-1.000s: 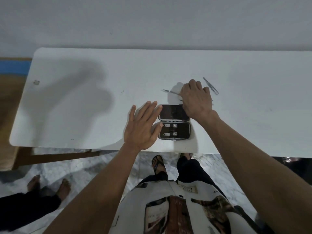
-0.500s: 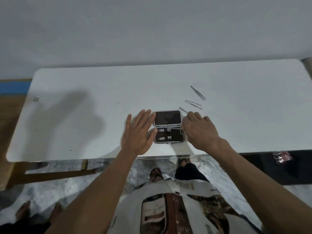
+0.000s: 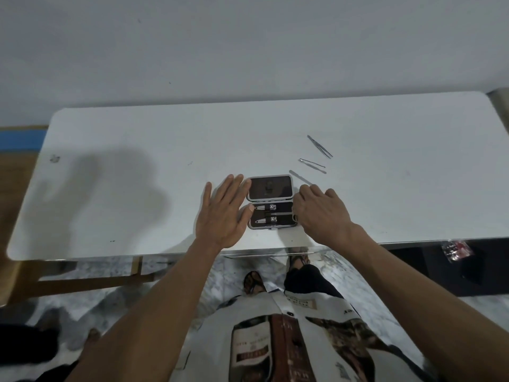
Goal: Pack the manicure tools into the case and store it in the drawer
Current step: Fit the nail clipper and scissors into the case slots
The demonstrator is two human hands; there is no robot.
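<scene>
The small grey manicure case (image 3: 270, 188) lies open near the front edge of the white table (image 3: 137, 188). Its dark lid is at the back. The lower half (image 3: 286, 222) holds two nail clippers and a thin metal tool (image 3: 283, 213) lying across the middle. My left hand (image 3: 224, 213) rests flat against the case's left side, fingers spread. My right hand (image 3: 319, 213) is at the case's right edge, fingers closed on the end of that thin tool. Loose behind it lie tweezers (image 3: 320, 146), a thin pick (image 3: 312, 164) and a flat file (image 3: 299, 177).
A wall stands right behind the table. A red packet (image 3: 455, 250) shows below the table's front right edge, beside dark furniture. Another person's bare feet (image 3: 91, 337) stand on the marble floor at the lower left. No drawer is in view.
My right hand has come from the loose tools behind the case to its right edge with a thin tool, now lying in the lower half. My left hand has stayed beside the case.
</scene>
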